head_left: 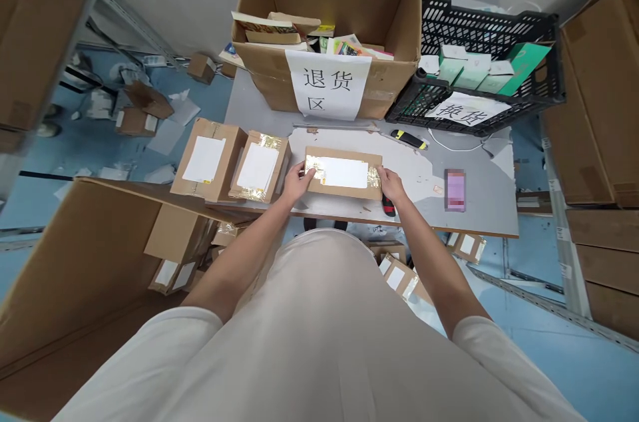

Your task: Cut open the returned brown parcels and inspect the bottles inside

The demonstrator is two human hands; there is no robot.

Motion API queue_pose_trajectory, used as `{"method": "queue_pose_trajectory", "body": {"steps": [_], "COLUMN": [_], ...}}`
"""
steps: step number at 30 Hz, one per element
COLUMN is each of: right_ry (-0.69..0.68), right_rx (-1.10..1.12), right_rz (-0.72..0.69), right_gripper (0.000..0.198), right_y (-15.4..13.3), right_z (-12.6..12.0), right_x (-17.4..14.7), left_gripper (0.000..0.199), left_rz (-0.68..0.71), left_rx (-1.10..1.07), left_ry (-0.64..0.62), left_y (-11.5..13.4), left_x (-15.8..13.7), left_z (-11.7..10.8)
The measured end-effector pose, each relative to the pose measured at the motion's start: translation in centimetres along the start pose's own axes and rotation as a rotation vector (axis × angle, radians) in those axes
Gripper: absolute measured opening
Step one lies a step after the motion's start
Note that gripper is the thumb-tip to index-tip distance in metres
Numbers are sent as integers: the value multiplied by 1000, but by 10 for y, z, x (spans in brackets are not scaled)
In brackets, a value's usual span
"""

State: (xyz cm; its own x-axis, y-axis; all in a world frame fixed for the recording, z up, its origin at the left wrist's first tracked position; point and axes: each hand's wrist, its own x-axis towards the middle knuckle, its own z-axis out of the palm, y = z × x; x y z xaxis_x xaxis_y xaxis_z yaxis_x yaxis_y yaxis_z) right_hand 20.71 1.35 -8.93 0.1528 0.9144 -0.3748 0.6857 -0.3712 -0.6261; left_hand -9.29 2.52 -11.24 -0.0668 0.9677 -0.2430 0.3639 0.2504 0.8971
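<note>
Between my two hands is a long, taped cardboard box (344,172) with a white label on its upper face. My left hand (298,181) grips its left end, thumb on top. At the right end, my right hand (391,184) holds the other side. Partly under that hand lies a red and black tool (388,205), mostly hidden. To the left stand two more taped boxes, a larger labelled one (204,159) and a smaller labelled one (259,167). Behind the held box, a yellow and black utility knife (409,139) rests on the table (489,209).
A big carton (269,86) of books stands at the back, beside a black crate (499,29) with green and white boxes. A pinkish phone-like object (455,190) lies at right. A large open carton (90,262) with parcels is at lower left. Shelving (569,255) flanks the right.
</note>
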Motion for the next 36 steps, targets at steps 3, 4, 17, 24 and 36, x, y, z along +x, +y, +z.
{"method": "queue_pose_trajectory", "body": {"steps": [3,4,17,24,36], "right_ry": [5,5,-58,77,-31], "right_rx": [25,48,301,142,-373], "right_rz": [12,15,-17,59,196], "right_gripper": [62,61,66,54,63], "right_y": [2,3,17,56,77], "right_z": [3,4,9,-19,34], "right_x": [9,11,14,-3,-19], "left_gripper": [50,49,53,54,66], "left_rz": [-2,1,82,77,334], "left_rx": [32,48,108,108,426], "left_ry": [28,33,90,92,90], "left_y": [-1,0,-1,-2,13], "left_x": [5,6,6,7,-46], "left_z": [3,4,2,1,0]}}
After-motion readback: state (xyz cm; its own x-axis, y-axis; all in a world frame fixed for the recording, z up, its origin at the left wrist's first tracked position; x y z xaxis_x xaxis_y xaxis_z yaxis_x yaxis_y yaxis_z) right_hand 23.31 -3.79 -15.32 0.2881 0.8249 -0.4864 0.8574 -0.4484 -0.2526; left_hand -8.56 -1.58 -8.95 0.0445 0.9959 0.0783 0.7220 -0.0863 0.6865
